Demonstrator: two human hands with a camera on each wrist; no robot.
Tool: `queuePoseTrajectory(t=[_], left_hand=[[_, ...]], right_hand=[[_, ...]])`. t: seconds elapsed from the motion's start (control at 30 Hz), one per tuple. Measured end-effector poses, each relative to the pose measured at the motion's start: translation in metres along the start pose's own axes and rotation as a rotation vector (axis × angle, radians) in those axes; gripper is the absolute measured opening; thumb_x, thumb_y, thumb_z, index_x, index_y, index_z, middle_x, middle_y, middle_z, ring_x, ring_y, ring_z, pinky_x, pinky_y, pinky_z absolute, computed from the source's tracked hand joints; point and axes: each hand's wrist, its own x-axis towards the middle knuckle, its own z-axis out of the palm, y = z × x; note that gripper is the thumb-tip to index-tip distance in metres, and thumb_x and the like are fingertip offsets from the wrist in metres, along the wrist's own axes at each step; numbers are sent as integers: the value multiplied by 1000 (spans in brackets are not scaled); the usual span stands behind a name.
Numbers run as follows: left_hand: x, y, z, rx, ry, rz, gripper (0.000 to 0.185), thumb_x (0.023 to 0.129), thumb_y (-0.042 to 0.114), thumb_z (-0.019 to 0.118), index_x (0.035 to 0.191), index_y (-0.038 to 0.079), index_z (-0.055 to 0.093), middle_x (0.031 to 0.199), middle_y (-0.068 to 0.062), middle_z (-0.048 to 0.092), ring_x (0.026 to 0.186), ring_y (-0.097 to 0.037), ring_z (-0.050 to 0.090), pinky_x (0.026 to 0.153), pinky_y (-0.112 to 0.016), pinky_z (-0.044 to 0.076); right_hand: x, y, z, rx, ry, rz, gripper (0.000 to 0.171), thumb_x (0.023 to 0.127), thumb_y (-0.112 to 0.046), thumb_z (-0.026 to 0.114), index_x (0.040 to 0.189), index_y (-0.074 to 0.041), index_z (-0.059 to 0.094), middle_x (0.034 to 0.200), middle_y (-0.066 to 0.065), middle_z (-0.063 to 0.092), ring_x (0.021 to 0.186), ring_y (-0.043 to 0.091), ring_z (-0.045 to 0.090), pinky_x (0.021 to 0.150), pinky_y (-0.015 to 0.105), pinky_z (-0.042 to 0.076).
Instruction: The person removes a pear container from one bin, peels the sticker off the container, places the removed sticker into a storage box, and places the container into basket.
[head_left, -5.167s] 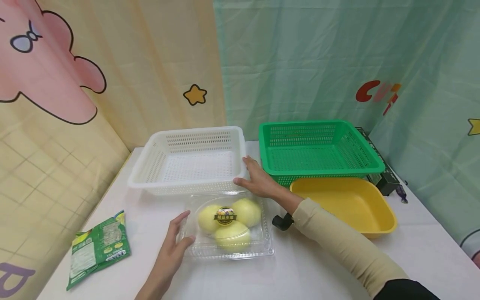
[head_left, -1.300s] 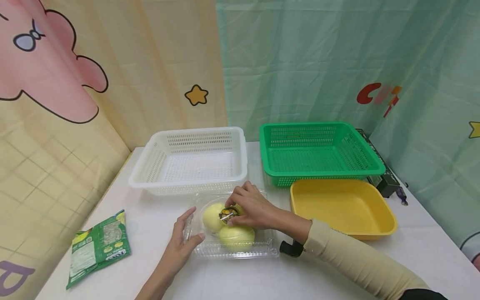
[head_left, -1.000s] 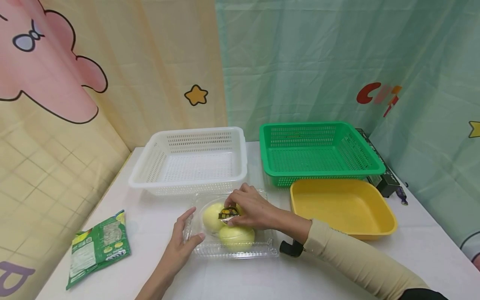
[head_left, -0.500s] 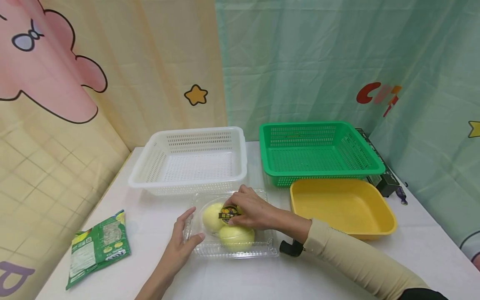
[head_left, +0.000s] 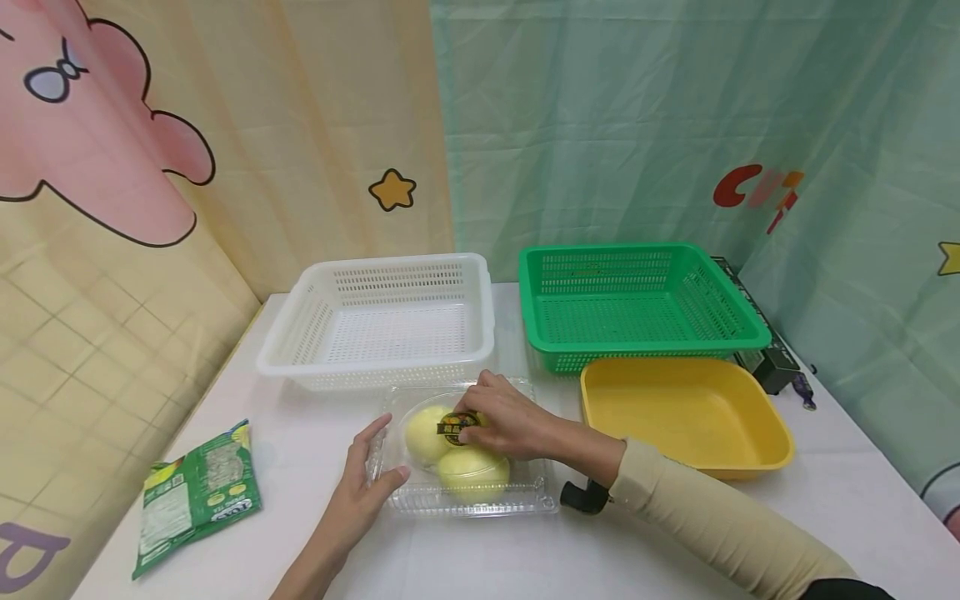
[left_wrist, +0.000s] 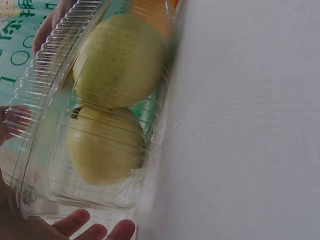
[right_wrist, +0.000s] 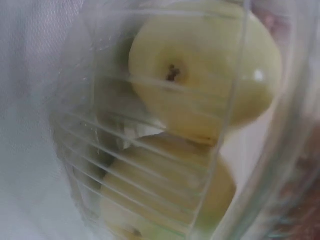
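A clear plastic clamshell box (head_left: 525, 500) with three pale yellow-green fruits (head_left: 472, 471) sits on the white table, just in front of the white basket. My left hand (head_left: 386, 454) grips the box's left end, thumb on the front rim and fingers up the side. My right hand (head_left: 471, 427) rests on the lid with fingers curled, pinching the right edge of the round dark sticker (head_left: 452, 429). The left wrist view shows the box (left_wrist: 30, 195), two fruits (left_wrist: 120, 60) and my fingertips (left_wrist: 95, 230) at its end. The right wrist view shows fruits (right_wrist: 200, 75) through ribbed plastic.
Behind the box stand a white slotted basket (head_left: 375, 262) and a green slotted basket (head_left: 637, 250). A yellow tub (head_left: 780, 433) lies to the right. A green snack packet (head_left: 198, 492) lies at front left. A black device (head_left: 765, 362) sits at the far right edge.
The right hand moved from the box's back edge onto the lid. Within the last second the sticker, lifted and curled up between the fingers, has come down flatter on the lid. The left hand stayed put.
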Motion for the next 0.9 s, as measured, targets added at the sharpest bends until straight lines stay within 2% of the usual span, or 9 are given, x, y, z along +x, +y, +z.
queuePoseTrajectory(t=[0.17,0.33,0.57,0.7,0.9], left_hand=[[0,-1,-1,4,-1,-6,70,88,27,59,145,34,20,158,-12,10,146,-43,5,108,-71,6],[0,-1,-1,9,2,-6,70,88,28,59,145,34,20,158,-13,10,145,-43,6,107,-72,7],[0,0,0,20,2,-5,69,89,28,58,146,35,18,159,-13,10,145,-44,6,106,-73,6],[1,-1,1,23,5,-13,70,89,28,57,147,34,18,159,-12,9,146,-43,5,106,-73,5],[1,-3,0,6,-2,-19,70,89,27,58,147,34,18,159,-11,9,146,-41,4,107,-72,5]], right_hand=[[-1,3,-2,54,52,-35,10,84,-18,68,93,-14,68,89,-6,69,83,8,42,73,20,35],[-1,6,-8,85,88,-33,7,86,-16,67,92,-13,68,89,-5,68,84,9,44,73,21,38],[-7,15,-24,163,155,26,7,86,-12,66,92,-10,66,86,-2,67,82,13,44,71,21,39],[-14,21,-35,181,200,73,7,85,-11,66,92,-8,65,86,1,66,81,16,47,69,26,42],[-26,30,-48,221,248,132,7,85,-9,66,92,-7,65,88,4,65,83,13,46,71,33,45]])
